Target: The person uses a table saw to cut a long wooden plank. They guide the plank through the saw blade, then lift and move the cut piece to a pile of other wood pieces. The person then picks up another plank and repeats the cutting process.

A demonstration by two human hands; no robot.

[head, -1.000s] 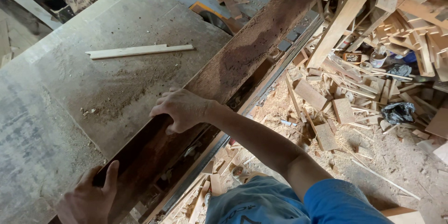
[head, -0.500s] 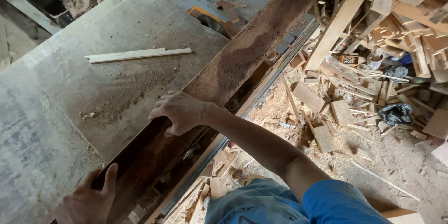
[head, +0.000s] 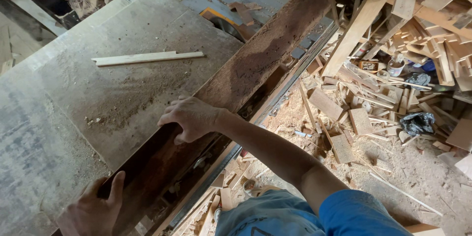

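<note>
Along the right edge of the dusty desk (head: 73,118), seen from the head camera, a long dark plank (head: 255,64) lies lengthwise, its far end running past a saw blade guard (head: 221,19). The right hand (head: 192,117) presses down on the plank's middle, its fingers (head: 169,118) curled over the inner edge and clamped on the wood, likely to keep it flat and straight. The left hand (head: 93,211) grips the near end, thumb apart from the other fingers, steadying the plank from behind. A thin pale strip (head: 147,58) lies loose on the desk, well apart. Offcuts (head: 354,118) and sawdust cover the floor beside it.
</note>
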